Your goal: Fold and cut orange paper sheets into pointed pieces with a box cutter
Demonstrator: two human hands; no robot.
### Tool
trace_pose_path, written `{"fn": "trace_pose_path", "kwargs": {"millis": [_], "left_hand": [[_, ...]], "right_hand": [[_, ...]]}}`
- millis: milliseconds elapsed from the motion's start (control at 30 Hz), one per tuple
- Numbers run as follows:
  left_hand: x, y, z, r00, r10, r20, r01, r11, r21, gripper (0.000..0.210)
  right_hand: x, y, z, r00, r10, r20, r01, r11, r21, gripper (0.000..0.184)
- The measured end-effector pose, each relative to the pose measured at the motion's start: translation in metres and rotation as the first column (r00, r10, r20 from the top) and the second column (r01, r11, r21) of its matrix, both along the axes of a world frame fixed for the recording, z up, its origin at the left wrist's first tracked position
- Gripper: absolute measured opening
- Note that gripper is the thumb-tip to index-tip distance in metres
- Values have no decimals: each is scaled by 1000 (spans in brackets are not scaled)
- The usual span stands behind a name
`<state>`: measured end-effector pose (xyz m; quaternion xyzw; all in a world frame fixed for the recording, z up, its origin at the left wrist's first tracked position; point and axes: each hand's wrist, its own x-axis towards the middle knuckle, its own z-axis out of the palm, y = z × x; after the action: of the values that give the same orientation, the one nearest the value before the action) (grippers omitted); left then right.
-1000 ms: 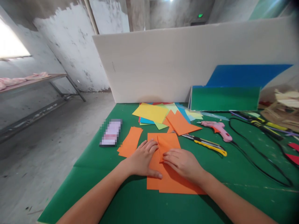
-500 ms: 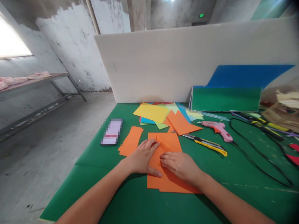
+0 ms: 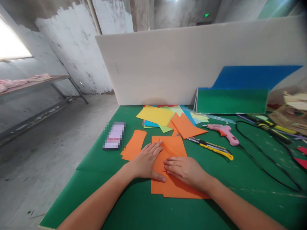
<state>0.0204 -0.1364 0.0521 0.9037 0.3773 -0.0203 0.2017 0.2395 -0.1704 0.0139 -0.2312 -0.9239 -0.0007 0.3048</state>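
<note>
Several orange paper sheets (image 3: 157,188) lie overlapped on the green tabletop in front of me, and the upper one has a raised fold. My left hand (image 3: 148,161) is open on the left part of the paper, palm down, fingers stretched toward the fold's upper end and thumb apart. My right hand (image 3: 183,171) rests palm down on the sheet's right part. Its fingers lie extended side by side, tips near the crease, while the thumb is hidden. Smaller orange paper pieces (image 3: 134,145) lie left of my left hand.
A yellow utility knife (image 3: 213,149) and a pink glue gun (image 3: 224,131) with a looping black cord lie to the right. Coloured paper (image 3: 154,115) is piled behind. On the left is a blurred phone (image 3: 114,135). A white board (image 3: 155,67) stands across the back.
My left fingers, bent a little before, now lie straighter and flatter on the orange paper. My right hand has hardly moved.
</note>
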Motion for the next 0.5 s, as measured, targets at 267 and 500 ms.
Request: {"fn": "trace_pose_path", "kwargs": {"millis": [267,500], "left_hand": [[0,0,0,1000,2,-1,-2,1000,-9,111],[0,1,-2,1000,1,0,-1,1000,-2,111]], "right_hand": [[0,1,-3,1000,7,14,-7,1000,4,25],[0,0,-1,1000,15,18,-15,1000,3,25]]}}
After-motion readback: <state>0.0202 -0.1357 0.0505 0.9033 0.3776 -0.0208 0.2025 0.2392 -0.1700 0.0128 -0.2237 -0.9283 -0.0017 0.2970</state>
